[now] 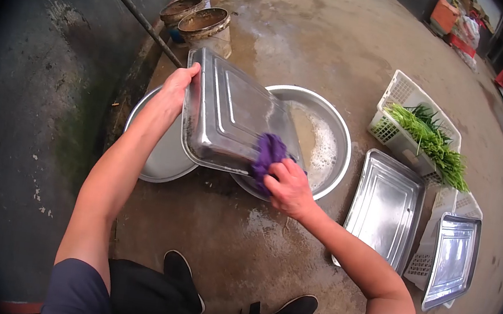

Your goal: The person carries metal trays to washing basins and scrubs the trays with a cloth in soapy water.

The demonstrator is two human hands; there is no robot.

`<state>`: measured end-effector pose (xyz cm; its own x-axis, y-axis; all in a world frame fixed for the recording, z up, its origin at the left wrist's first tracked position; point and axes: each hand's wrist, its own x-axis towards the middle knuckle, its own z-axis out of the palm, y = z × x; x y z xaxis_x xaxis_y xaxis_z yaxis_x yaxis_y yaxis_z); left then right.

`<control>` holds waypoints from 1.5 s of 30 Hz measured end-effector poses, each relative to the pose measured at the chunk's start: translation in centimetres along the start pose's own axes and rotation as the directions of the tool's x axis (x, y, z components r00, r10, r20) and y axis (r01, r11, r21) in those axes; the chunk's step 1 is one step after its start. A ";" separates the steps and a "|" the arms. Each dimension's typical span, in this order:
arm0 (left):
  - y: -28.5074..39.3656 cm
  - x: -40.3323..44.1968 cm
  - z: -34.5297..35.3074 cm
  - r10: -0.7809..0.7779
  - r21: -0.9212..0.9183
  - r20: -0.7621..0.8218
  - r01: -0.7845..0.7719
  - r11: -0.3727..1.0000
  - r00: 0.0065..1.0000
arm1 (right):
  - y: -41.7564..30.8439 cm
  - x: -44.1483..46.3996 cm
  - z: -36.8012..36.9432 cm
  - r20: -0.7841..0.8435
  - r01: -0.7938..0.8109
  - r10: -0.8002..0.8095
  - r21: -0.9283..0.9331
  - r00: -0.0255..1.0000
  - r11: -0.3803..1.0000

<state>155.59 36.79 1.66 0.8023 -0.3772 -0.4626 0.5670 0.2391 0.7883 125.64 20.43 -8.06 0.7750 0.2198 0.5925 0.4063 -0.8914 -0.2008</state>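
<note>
A rectangular metal tray (239,105) is tilted above two basins, its ridged underside facing up toward me. My left hand (179,82) grips the tray's left edge, with the thumb over the rim. Bunched in my right hand (288,187) is a purple cloth (269,153), pressed against the tray's near right corner. Beneath and behind the tray, a round metal basin (346,143) holds cloudy, sudsy water. A second basin (165,171) with greyish water sits at the left, partly hidden by the tray and my left forearm.
Two dirty buckets (207,29) stand beyond the basins, near a dark wall (26,98) and a slanting pole (126,3). On the right, a white crate (390,99) holds green leafy vegetables (429,138). Nearby are a metal tray (384,204) on the wet floor and another tray (454,257) leaning on a basket.
</note>
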 end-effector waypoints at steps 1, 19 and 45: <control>0.1 0.0 -0.4 -0.010 0.026 -0.002 0.010 1.000 1.000 | 0.8 -2.0 0.7 0.084 -0.039 0.041 -0.027 0.996 0.999; 0.2 0.0 -7.8 0.068 0.247 0.074 -0.085 0.965 0.995 | 11.4 -4.2 8.6 0.503 -0.720 0.769 -0.351 0.394 0.598; -2.4 -6.6 -6.5 -0.088 0.251 0.245 0.025 0.968 0.965 | 8.9 4.6 11.4 -0.076 -0.830 0.839 0.116 0.540 0.545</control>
<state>150.17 44.49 0.21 0.6786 -0.6049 -0.4168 0.5219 -0.0023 0.8530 138.35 18.00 -16.05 0.7223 -0.6588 0.2102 -0.3660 -0.6221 -0.6921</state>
